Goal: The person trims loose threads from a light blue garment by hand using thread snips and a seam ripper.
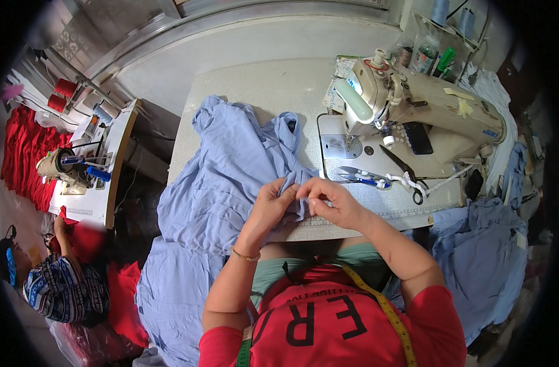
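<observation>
A light blue garment (230,153) is spread over the left part of the sewing table and hangs off its front edge. My left hand (275,200) pinches a gathered bit of its cloth near the front edge. Close against it, my right hand (331,202) has its fingertips closed at the same bit of cloth. Whether the right fingers also hold something small, such as a thread, I cannot make out. Right of my hands lie blue-handled thread snips (365,177) and dark scissors (404,168) with white cloth wound about the handle.
A sewing machine (426,101) fills the table's back right, with a dark phone (418,138) and small white buttons beside it. More blue cloth (481,257) is heaped at the right. At the far left, a co-worker (65,284) handles red cloth at another machine (65,165).
</observation>
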A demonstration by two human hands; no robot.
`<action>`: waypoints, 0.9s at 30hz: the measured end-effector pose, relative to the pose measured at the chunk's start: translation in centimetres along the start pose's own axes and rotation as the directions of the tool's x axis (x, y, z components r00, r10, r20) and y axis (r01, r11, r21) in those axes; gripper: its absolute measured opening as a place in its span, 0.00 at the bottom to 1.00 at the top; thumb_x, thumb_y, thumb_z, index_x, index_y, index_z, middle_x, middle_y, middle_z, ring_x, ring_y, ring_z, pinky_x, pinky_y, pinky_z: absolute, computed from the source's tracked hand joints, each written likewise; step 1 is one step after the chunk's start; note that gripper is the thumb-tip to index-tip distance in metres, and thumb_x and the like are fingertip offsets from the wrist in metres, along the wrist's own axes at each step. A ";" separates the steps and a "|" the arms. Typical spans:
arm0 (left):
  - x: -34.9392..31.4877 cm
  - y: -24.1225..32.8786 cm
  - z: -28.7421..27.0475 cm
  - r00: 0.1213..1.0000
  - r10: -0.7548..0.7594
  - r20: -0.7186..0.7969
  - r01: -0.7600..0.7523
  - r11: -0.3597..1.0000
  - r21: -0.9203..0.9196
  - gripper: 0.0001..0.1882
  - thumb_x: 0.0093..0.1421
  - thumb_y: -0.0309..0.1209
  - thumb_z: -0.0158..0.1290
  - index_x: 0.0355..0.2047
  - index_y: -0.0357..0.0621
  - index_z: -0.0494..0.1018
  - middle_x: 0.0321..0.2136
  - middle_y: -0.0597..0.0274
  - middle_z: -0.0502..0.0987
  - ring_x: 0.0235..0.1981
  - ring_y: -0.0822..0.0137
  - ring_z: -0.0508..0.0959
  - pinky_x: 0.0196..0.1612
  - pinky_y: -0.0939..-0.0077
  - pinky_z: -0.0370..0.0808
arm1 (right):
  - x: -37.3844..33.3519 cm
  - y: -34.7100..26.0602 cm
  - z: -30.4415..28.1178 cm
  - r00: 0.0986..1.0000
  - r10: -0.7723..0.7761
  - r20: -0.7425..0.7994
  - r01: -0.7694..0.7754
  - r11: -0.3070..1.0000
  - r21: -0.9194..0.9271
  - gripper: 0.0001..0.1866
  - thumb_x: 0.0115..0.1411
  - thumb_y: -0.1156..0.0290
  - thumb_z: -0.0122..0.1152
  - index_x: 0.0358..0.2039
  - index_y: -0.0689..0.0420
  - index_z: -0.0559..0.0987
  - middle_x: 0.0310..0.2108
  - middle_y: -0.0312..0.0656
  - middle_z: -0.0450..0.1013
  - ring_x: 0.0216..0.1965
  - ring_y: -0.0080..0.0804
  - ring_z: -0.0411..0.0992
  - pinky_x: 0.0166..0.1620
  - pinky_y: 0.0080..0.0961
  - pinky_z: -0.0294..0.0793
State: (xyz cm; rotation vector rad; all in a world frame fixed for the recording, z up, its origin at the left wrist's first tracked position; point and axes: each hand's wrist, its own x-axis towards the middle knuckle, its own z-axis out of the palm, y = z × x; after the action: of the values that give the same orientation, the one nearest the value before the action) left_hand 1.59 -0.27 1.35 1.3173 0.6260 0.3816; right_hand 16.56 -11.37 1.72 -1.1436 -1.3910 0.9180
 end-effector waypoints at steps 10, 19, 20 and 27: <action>-0.6 -0.7 -1.0 0.991 0.102 -0.082 -0.112 0.987 -0.118 0.09 0.61 0.32 0.52 0.36 0.38 0.75 0.25 0.73 0.74 0.25 0.82 0.69 0.28 0.85 0.67 | -1.0 1.0 -6.7 0.957 0.112 -0.269 -0.291 0.355 -0.889 0.11 0.53 0.64 0.59 0.31 0.57 0.70 0.29 0.49 0.68 0.30 0.49 0.70 0.35 0.38 0.67; -1.7 1.4 -0.9 0.998 0.037 0.058 -0.041 0.997 0.066 0.09 0.62 0.31 0.49 0.38 0.40 0.75 0.25 0.74 0.72 0.26 0.82 0.69 0.27 0.83 0.68 | 3.0 -1.9 -1.6 1.000 0.030 -0.005 -0.030 0.938 -0.344 0.21 0.47 0.65 0.66 0.42 0.52 0.74 0.41 0.37 0.71 0.42 0.31 0.68 0.60 0.36 0.48; -1.9 1.7 -1.0 0.995 0.076 0.058 -0.084 0.984 0.156 0.09 0.63 0.31 0.48 0.38 0.40 0.74 0.25 0.74 0.72 0.25 0.82 0.69 0.25 0.83 0.68 | 3.6 -1.9 -1.6 0.995 0.075 0.073 -0.045 0.936 -0.350 0.19 0.47 0.67 0.66 0.41 0.52 0.75 0.41 0.37 0.71 0.42 0.30 0.68 0.62 0.37 0.45; -3.9 2.9 -1.7 0.950 0.300 -0.088 -0.227 0.856 0.465 0.12 0.54 0.28 0.55 0.39 0.40 0.73 0.27 0.60 0.75 0.26 0.72 0.73 0.27 0.77 0.70 | 4.6 -0.3 -2.5 1.000 0.000 0.013 0.006 0.892 -0.453 0.07 0.50 0.74 0.62 0.30 0.58 0.74 0.26 0.36 0.70 0.34 0.25 0.67 0.47 0.27 0.63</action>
State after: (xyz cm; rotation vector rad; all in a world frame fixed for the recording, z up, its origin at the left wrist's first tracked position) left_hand -2.22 -0.62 4.75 1.8446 0.6923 0.5949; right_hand 19.08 -7.09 3.50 -1.4819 -1.6698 0.6079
